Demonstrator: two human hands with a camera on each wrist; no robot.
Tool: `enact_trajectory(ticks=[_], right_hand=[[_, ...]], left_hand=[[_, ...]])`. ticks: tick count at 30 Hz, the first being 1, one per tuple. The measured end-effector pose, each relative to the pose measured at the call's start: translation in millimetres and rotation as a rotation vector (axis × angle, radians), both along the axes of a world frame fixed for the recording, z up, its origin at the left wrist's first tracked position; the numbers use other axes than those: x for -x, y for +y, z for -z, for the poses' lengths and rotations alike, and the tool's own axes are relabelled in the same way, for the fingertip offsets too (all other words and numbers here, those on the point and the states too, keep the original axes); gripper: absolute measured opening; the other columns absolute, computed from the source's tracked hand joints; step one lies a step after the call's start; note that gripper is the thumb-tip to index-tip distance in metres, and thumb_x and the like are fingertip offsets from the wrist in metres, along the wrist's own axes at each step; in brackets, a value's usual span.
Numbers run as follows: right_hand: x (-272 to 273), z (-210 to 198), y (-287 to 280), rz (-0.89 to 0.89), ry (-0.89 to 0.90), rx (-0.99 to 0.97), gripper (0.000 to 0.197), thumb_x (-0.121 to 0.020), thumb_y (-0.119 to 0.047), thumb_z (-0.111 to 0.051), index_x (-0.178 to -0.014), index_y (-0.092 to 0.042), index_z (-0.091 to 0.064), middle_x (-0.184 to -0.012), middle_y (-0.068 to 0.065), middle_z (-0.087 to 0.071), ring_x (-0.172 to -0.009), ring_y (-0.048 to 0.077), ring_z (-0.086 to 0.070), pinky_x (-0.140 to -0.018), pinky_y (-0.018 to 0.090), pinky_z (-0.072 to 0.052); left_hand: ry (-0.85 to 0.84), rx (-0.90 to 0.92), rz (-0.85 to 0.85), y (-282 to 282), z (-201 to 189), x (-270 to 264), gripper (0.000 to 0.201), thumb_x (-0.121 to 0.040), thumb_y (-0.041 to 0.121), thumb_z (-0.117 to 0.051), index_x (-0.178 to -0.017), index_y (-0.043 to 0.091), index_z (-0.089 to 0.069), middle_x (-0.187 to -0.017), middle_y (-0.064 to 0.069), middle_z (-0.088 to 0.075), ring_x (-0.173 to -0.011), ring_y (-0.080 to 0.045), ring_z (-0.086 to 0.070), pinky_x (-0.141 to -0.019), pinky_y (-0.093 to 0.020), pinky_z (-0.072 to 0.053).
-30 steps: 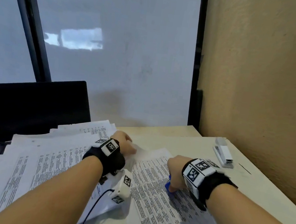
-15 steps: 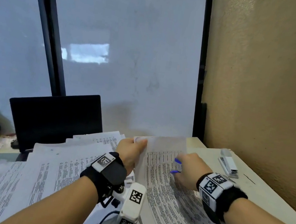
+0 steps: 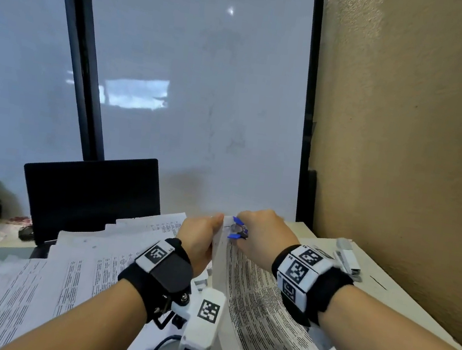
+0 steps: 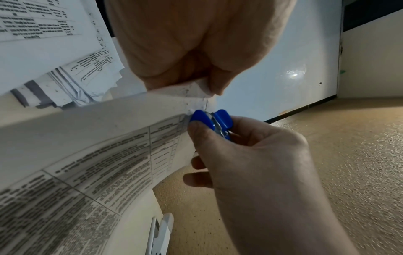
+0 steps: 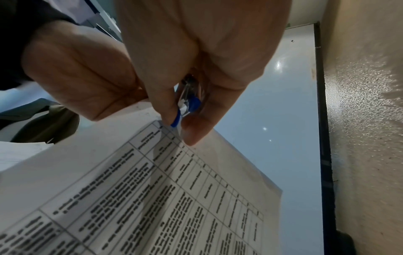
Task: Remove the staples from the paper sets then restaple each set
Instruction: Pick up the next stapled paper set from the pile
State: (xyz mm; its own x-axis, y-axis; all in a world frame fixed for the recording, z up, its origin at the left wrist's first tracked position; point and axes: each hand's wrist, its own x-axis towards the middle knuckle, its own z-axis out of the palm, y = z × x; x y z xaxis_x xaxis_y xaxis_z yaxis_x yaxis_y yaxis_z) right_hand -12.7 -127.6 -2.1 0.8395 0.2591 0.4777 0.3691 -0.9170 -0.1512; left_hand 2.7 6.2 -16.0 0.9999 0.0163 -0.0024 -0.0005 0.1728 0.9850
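Left wrist view: staple removal in hand; paper set raised off worktop, corner pinched by left hand, staple remover gripped by right hand; next, a clean outward pull, judged

— Where's the head camera looking?
— Forward and down over the bench, hands at twelve o'clock, fairly near.
— And the wrist ones?
— Very close, each peering up along its own fingers; all three share the lifted paper corner.
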Motion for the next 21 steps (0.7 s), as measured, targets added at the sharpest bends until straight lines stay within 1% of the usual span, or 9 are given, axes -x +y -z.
enact_trajectory(ticks=[3,6,8,10,12,14,17,19,21], right_hand=[[4.1,-0.6,2.0,-0.009,-0.018,0.005,0.018,-0.091,-0.029,-0.055,-0.099,-0.014,-0.060,-0.098,0.010,-0.064,-0.091,0.031,-0.061,-0.069,0.030,-0.041],[6.5,-2.6,4.6,-0.017,-0.023,0.027,0.019,-0.092,-0.029,-0.055,-0.101,-0.013,-0.059,-0.100,0.011,-0.063,-0.092,0.031,-0.062,-0.071,0.031,-0.044],[8.4,-4.4,5.9,-0.019,-0.028,0.055,0.020,-0.094,-0.030,-0.055,-0.104,-0.012,-0.058,-0.103,0.013,-0.063,-0.095,0.032,-0.062,-0.072,0.032,-0.044],[10.3,-4.9,6.3,-0.027,-0.029,0.087,0.023,-0.096,-0.030,-0.052,-0.108,-0.011,-0.057,-0.105,0.014,-0.062,-0.096,0.034,-0.061,-0.071,0.031,-0.041],[11.9,-3.6,5.9,-0.030,-0.028,0.101,0.020,-0.097,-0.027,-0.050,-0.108,-0.010,-0.054,-0.107,0.015,-0.062,-0.097,0.034,-0.061,-0.069,0.030,-0.037],[12.8,-1.3,5.2,-0.017,-0.026,0.092,0.015,-0.095,-0.019,-0.050,-0.108,-0.011,-0.050,-0.108,0.013,-0.061,-0.098,0.033,-0.060,-0.068,0.030,-0.037],[12.2,2.1,4.7,0.007,-0.032,0.056,0.019,-0.093,-0.016,-0.049,-0.111,-0.012,-0.046,-0.113,0.010,-0.058,-0.102,0.031,-0.058,-0.072,0.032,-0.038],[11.4,4.0,5.6,0.016,-0.041,0.023,0.019,-0.095,-0.018,-0.047,-0.112,-0.012,-0.044,-0.116,0.009,-0.054,-0.104,0.030,-0.056,-0.073,0.032,-0.036],[10.8,5.8,6.0,0.015,-0.029,-0.030,0.017,-0.096,-0.019,-0.046,-0.111,-0.012,-0.043,-0.116,0.008,-0.052,-0.105,0.030,-0.054,-0.071,0.032,-0.034]], left_hand=[[-0.012,-0.035,0.013,-0.9,-2.0,4.0,0.035,-0.103,0.016,-0.041,-0.115,-0.011,-0.059,-0.112,-0.031,-0.063,-0.088,-0.033,-0.062,-0.078,-0.041,-0.052],[-0.032,-0.059,0.009,-2.3,-4.9,8.5,0.034,-0.103,0.014,-0.041,-0.114,-0.013,-0.059,-0.101,-0.026,-0.061,-0.085,-0.031,-0.059,-0.078,-0.040,-0.049],[-0.045,-0.073,-0.001,-2.7,-6.2,10.1,0.031,-0.102,0.013,-0.044,-0.106,-0.013,-0.060,-0.096,-0.024,-0.058,-0.085,-0.031,-0.056,-0.079,-0.042,-0.046],[-0.058,-0.085,-0.002,-3.1,-7.0,11.7,0.028,-0.102,0.013,-0.044,-0.095,-0.008,-0.061,-0.091,-0.023,-0.057,-0.082,-0.030,-0.056,-0.079,-0.042,-0.046],[-0.074,-0.090,0.006,-4.1,-7.5,13.5,0.028,-0.102,0.013,-0.044,-0.091,-0.006,-0.061,-0.088,-0.022,-0.059,-0.077,-0.029,-0.058,-0.078,-0.041,-0.047],[-0.087,-0.099,0.015,-6.1,-7.3,15.2,0.029,-0.102,0.015,-0.045,-0.094,-0.007,-0.062,-0.090,-0.024,-0.060,-0.074,-0.029,-0.058,-0.079,-0.044,-0.048],[-0.088,-0.107,0.032,-11.5,-5.6,18.5,0.033,-0.102,0.018,-0.046,-0.102,-0.010,-0.062,-0.093,-0.026,-0.062,-0.080,-0.032,-0.060,-0.086,-0.051,-0.049],[-0.101,-0.139,0.014,-14.9,-3.9,18.6,0.032,-0.102,0.018,-0.047,-0.095,-0.007,-0.064,-0.092,-0.027,-0.064,-0.082,-0.032,-0.061,-0.086,-0.051,-0.050],[-0.125,-0.165,-0.037,-16.9,-2.5,15.9,0.030,-0.101,0.016,-0.047,-0.087,-0.003,-0.065,-0.094,-0.030,-0.066,-0.082,-0.032,-0.063,-0.086,-0.051,-0.052]])
